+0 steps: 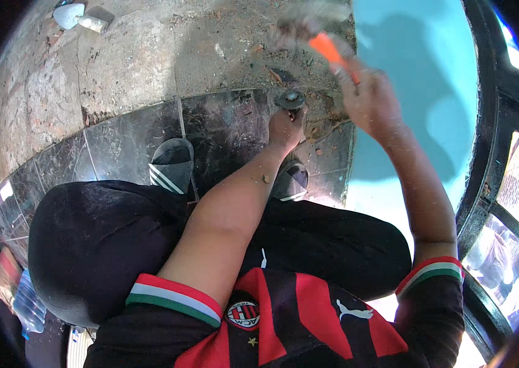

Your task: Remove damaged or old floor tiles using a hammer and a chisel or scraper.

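Note:
My left hand (285, 129) is closed around a chisel with a round hand guard (291, 98), its struck end facing up. The chisel's tip is hidden below the hand, at the broken edge of the black floor tiles (227, 124). Up and to the right, my right hand (372, 99) grips a hammer with an orange handle (328, 48). The hammer is raised above the rough floor, and its head is blurred by motion. Bits of rubble and tile lie around the chisel.
A trowel (69, 16) lies on the bare concrete (126, 60) at the upper left. A light blue wall (411, 92) stands close on the right, beside a black metal frame (480, 184). A plastic bottle (29, 301) is at the lower left. My sandalled feet flank my left hand.

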Demonstrator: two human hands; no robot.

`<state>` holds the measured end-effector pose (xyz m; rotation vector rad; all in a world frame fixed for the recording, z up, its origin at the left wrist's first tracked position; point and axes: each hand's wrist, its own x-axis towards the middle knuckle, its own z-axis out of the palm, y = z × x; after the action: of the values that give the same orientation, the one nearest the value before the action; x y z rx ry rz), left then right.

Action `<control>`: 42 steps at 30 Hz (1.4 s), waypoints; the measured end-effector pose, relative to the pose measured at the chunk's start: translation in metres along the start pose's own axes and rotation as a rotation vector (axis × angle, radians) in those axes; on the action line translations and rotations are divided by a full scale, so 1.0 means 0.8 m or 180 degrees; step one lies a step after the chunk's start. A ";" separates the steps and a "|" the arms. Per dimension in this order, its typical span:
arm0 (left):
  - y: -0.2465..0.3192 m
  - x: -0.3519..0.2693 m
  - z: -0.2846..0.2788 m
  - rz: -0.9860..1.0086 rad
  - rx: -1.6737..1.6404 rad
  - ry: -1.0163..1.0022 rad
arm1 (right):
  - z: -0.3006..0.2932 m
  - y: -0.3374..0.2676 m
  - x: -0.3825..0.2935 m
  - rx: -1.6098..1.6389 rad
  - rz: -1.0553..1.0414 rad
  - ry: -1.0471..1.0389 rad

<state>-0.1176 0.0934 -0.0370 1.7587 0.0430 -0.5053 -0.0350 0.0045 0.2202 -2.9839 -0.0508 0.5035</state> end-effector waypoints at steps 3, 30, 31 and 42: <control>0.001 0.002 0.000 0.0109 -0.0029 -0.0043 | 0.019 0.009 0.008 -0.0572 -0.0209 -0.0570; -0.002 0.014 -0.003 0.0033 -0.0215 -0.0204 | 0.034 0.068 -0.026 0.0459 0.0534 -0.0615; -0.003 0.016 -0.005 -0.0081 -0.0279 -0.0296 | 0.047 0.079 -0.032 0.0558 0.0641 -0.0323; 0.005 0.024 -0.001 -0.0321 -0.0489 0.0163 | 0.096 0.147 -0.070 0.0985 0.1002 -0.0063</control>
<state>-0.0987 0.0884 -0.0404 1.6244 0.2023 -0.5163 -0.1114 -0.1067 0.1524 -2.6900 0.4584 0.5175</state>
